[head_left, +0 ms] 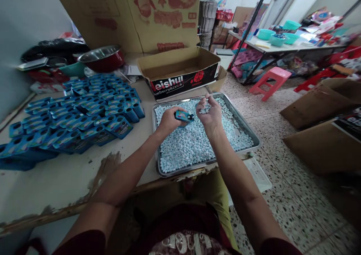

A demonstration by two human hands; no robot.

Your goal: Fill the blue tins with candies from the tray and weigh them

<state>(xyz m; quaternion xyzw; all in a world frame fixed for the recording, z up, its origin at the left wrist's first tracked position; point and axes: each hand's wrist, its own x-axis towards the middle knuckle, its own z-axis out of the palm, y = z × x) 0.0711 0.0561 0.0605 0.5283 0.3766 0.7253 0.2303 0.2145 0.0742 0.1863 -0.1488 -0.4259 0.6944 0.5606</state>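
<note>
A metal tray (pixel 256 144) full of small pale blue and white pieces (pixel 186 146), which look like candies, lies in front of me. Over its left part, my left hand (pixel 169 120) grips a small blue box (pixel 184 116) whose dark end points right. My right hand (pixel 211 112) is turned palm up over the tray's middle, its fingers curled round a handful of the pale pieces (pixel 205 107). A small gap separates the box from my right hand.
Rows of similar blue boxes (pixel 93 116) crowd the table's left side. Behind the tray stands an open cardboard box (pixel 180 80), with a red metal bowl (pixel 104 61) to its left. On the floor at right are a pink stool (pixel 270 80) and cardboard boxes (pixel 321 112).
</note>
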